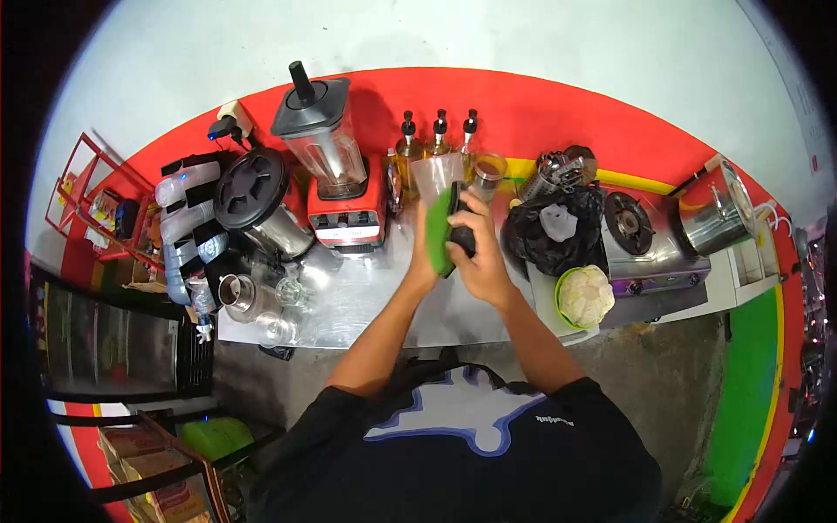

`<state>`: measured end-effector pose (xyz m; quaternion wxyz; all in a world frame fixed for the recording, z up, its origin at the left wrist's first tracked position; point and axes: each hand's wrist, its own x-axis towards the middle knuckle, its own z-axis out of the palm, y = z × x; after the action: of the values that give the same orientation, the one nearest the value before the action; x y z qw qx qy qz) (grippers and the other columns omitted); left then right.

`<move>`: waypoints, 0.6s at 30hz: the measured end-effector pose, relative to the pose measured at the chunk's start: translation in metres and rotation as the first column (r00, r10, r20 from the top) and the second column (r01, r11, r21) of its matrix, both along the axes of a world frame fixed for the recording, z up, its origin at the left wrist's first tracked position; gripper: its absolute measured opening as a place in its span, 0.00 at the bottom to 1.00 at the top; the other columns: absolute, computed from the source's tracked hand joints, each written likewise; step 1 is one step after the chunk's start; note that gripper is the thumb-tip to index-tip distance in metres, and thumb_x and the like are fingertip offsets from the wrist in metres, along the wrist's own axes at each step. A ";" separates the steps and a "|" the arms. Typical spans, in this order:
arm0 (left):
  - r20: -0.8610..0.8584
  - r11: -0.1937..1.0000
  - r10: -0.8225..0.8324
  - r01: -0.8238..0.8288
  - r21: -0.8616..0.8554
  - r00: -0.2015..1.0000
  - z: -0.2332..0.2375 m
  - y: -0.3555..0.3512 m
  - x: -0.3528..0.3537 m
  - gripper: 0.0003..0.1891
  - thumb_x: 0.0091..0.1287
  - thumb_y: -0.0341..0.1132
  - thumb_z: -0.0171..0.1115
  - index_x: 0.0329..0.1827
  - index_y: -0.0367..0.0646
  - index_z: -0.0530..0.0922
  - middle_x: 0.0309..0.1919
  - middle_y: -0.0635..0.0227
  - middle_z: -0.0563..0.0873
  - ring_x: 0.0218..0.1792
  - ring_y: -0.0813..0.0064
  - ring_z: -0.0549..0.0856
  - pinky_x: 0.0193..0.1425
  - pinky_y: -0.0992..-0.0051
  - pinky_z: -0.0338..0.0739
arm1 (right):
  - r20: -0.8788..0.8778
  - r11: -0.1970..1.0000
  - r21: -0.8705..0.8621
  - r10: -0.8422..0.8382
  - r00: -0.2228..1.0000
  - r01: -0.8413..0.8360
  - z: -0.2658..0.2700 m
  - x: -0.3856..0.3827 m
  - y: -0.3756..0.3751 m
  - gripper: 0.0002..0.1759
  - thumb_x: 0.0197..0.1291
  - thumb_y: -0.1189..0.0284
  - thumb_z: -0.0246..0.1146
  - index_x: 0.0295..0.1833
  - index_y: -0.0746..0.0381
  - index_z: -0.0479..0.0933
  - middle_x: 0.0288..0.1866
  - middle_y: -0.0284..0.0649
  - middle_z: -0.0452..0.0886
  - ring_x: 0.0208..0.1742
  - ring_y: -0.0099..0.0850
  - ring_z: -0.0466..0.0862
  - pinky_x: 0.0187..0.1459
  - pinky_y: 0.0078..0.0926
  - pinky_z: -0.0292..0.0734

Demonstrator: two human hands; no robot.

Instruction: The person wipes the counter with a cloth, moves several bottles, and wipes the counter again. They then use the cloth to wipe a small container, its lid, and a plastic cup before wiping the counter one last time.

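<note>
Gripping a small black thing (460, 234), the right hand (484, 257) is curled shut around it above the middle of the worktop (366, 305). The left hand (425, 261) sits just beside it, pressed to the lower end of a green pouch (438, 228). Its fingers are hidden behind the pouch, so I cannot tell how far they are closed. The one pouch stands on end, with its long axis running from the person toward the back edge and its top pointing that way. The black thing touches its right side.

Just behind the hands stands one clear cup (434, 174), with one glass jar (489, 174) to its right. Three bottles (438, 135) with spouts line the back edge. Left of them a red blender (342, 187) carries one jug, and a second jug (260, 202) with a black lid leans beside it. Stacked plastic cups (185, 222) fill the left end, and a few glasses (281, 301) stand near the front left corner.

Toward the right end lie one black bag (558, 235), one green bowl (571, 318) of something white at the front edge, one stove (636, 240) with a single burner, and one metal pot (717, 213).
</note>
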<state>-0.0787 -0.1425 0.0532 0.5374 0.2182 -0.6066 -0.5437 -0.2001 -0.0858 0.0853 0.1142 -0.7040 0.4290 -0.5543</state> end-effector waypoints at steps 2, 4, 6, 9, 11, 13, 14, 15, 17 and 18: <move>0.029 0.993 -0.076 0.079 -0.088 0.997 0.014 -0.002 -0.009 0.30 0.79 0.36 0.59 0.82 0.38 0.66 0.76 0.57 0.77 0.75 0.64 0.78 0.78 0.63 0.73 | -0.056 0.990 0.005 -0.141 0.988 0.142 0.013 0.008 -0.010 0.34 0.73 0.66 0.66 0.80 0.64 0.67 0.87 0.56 0.60 0.90 0.55 0.54 0.86 0.52 0.47; 0.138 0.974 -0.061 0.089 -0.206 0.989 0.030 -0.011 -0.003 0.31 0.82 0.39 0.56 0.84 0.36 0.64 0.77 0.55 0.76 0.77 0.62 0.76 0.81 0.62 0.69 | -0.029 0.987 0.034 -0.154 0.988 0.155 0.024 0.010 -0.018 0.45 0.75 0.67 0.63 0.88 0.68 0.49 0.91 0.61 0.48 0.92 0.57 0.47 0.87 0.52 0.43; 0.179 0.995 -0.093 0.100 -0.027 0.979 0.020 -0.012 0.000 0.31 0.84 0.39 0.54 0.86 0.38 0.60 0.77 0.54 0.75 0.76 0.60 0.76 0.81 0.62 0.69 | 0.018 0.957 0.038 -0.289 0.957 0.288 0.036 0.015 -0.025 0.47 0.74 0.69 0.63 0.89 0.68 0.46 0.89 0.59 0.52 0.89 0.55 0.55 0.86 0.48 0.47; 0.099 0.987 -0.162 0.160 0.026 0.982 0.018 -0.001 0.008 0.31 0.84 0.38 0.53 0.86 0.37 0.60 0.76 0.53 0.74 0.77 0.60 0.74 0.81 0.62 0.67 | 0.510 0.967 0.234 -0.213 0.833 0.103 0.039 0.006 -0.046 0.49 0.72 0.71 0.66 0.89 0.67 0.45 0.74 0.50 0.65 0.71 0.44 0.71 0.77 0.38 0.64; -0.042 0.882 -0.335 0.329 0.336 0.941 0.030 0.004 0.020 0.31 0.84 0.40 0.55 0.84 0.36 0.60 0.71 0.55 0.76 0.73 0.62 0.75 0.79 0.63 0.67 | 0.781 0.969 0.204 -0.074 0.620 -0.142 0.037 -0.004 -0.061 0.36 0.78 0.68 0.62 0.84 0.66 0.58 0.71 0.43 0.72 0.69 0.36 0.74 0.72 0.33 0.69; -0.063 0.839 -0.365 0.357 0.410 0.929 0.046 0.001 0.032 0.30 0.84 0.40 0.55 0.83 0.35 0.61 0.69 0.56 0.77 0.71 0.63 0.75 0.78 0.63 0.67 | 0.920 0.912 0.192 -0.038 0.391 -0.362 0.050 0.009 -0.055 0.23 0.83 0.66 0.56 0.75 0.64 0.71 0.67 0.36 0.78 0.67 0.29 0.76 0.70 0.30 0.71; 0.058 0.966 -0.198 0.185 0.182 0.978 0.043 -0.010 0.033 0.30 0.84 0.39 0.56 0.83 0.35 0.61 0.67 0.57 0.78 0.68 0.64 0.77 0.77 0.63 0.69 | 0.920 0.915 0.187 -0.036 0.391 -0.357 0.045 0.024 -0.054 0.23 0.83 0.66 0.56 0.75 0.64 0.71 0.67 0.36 0.78 0.67 0.29 0.76 0.70 0.30 0.71; 0.126 0.997 0.003 0.007 -0.076 0.992 0.044 -0.019 0.033 0.29 0.84 0.39 0.56 0.82 0.36 0.61 0.65 0.58 0.79 0.65 0.64 0.78 0.75 0.63 0.70 | 0.853 0.932 0.244 -0.074 0.516 -0.270 0.036 0.036 -0.055 0.22 0.83 0.66 0.56 0.74 0.64 0.72 0.65 0.36 0.79 0.66 0.29 0.77 0.69 0.30 0.71; 0.059 1.000 0.028 -0.029 0.008 0.998 0.066 -0.028 0.040 0.27 0.83 0.38 0.58 0.79 0.36 0.64 0.64 0.56 0.80 0.64 0.65 0.81 0.73 0.64 0.72 | 0.758 0.928 0.299 -0.090 0.646 -0.222 -0.003 0.046 -0.057 0.21 0.83 0.65 0.55 0.71 0.66 0.74 0.63 0.38 0.81 0.64 0.30 0.78 0.68 0.31 0.72; 0.050 0.997 0.076 -0.075 -0.016 0.996 0.069 -0.040 0.042 0.27 0.82 0.38 0.58 0.79 0.35 0.65 0.64 0.56 0.80 0.63 0.65 0.81 0.73 0.64 0.73 | 0.694 0.843 0.478 -0.190 0.695 -0.247 -0.006 0.054 -0.048 0.24 0.82 0.64 0.56 0.73 0.69 0.73 0.63 0.41 0.81 0.65 0.33 0.78 0.69 0.33 0.72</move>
<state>-0.0364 -0.1829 0.1220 0.5435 0.2507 -0.6154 -0.5130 -0.1456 -0.1343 0.0797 0.4735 -0.3761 0.4753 -0.6390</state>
